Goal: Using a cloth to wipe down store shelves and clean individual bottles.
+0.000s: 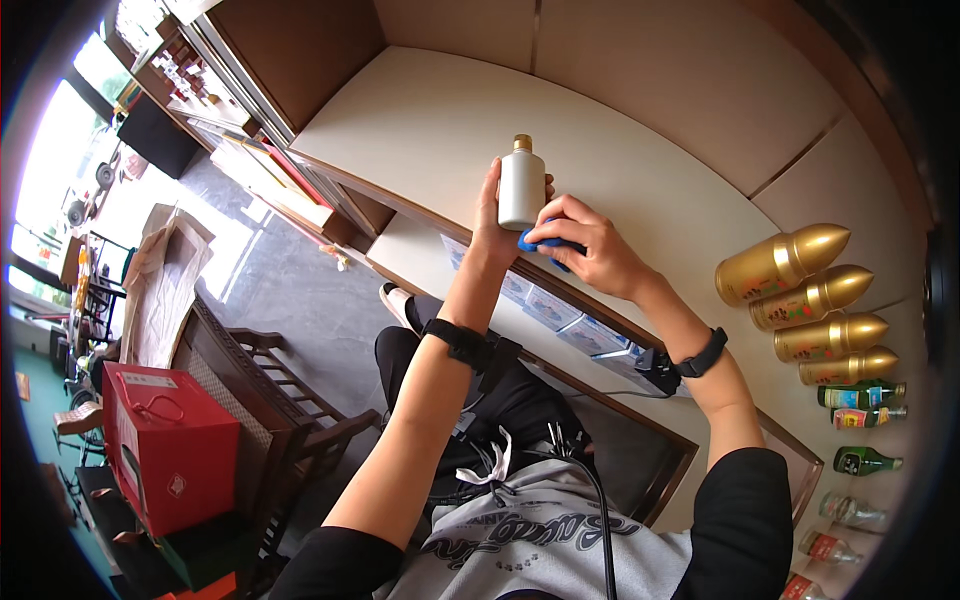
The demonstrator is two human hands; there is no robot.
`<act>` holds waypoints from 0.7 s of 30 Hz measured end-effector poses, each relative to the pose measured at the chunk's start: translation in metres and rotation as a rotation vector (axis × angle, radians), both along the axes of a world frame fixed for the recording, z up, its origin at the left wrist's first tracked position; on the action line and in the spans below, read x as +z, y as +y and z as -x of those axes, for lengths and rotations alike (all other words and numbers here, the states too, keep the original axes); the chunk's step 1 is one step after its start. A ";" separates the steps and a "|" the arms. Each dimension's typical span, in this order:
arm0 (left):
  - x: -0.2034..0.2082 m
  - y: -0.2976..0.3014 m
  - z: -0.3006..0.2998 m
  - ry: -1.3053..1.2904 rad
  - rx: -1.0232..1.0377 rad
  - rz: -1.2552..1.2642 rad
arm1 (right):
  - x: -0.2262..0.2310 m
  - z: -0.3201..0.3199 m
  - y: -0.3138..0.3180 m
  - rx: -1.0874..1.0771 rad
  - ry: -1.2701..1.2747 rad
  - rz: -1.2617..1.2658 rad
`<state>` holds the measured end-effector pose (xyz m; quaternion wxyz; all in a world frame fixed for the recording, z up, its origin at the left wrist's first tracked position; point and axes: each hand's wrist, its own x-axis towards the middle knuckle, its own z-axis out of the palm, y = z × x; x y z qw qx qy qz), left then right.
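Note:
A white bottle (521, 190) with a gold cap stands upright in my left hand (490, 222), whose fingers wrap round it from the left and behind. My right hand (592, 248) pinches a blue cloth (553, 250) close by the bottle's lower right edge. Whether the cloth touches the bottle, I cannot tell. Both hands are over the front edge of a pale shelf (430, 130).
Several gold bullet-shaped bottles (780, 265) stand on the shelf at right, with small green bottles (865, 460) and clear ones (850, 512) nearer me. Blue-and-white boxes (560, 310) sit below the shelf edge. At left, a red box (180, 440) is beside a dark wooden chair (310, 430).

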<state>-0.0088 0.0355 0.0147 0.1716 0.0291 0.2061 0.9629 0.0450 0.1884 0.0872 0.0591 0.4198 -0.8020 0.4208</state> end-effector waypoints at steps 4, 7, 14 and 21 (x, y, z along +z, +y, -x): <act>-0.001 0.001 0.001 -0.012 -0.027 -0.031 | 0.008 0.025 0.006 -0.201 -0.004 0.191; 0.005 0.004 -0.003 -0.017 -0.036 0.015 | 0.004 0.056 0.003 -0.363 0.048 0.248; 0.009 0.004 -0.007 -0.063 0.001 -0.087 | -0.014 0.040 -0.018 -0.360 0.139 0.169; -0.006 -0.003 0.005 0.003 -0.060 -0.133 | -0.005 0.001 -0.008 -0.153 0.044 0.107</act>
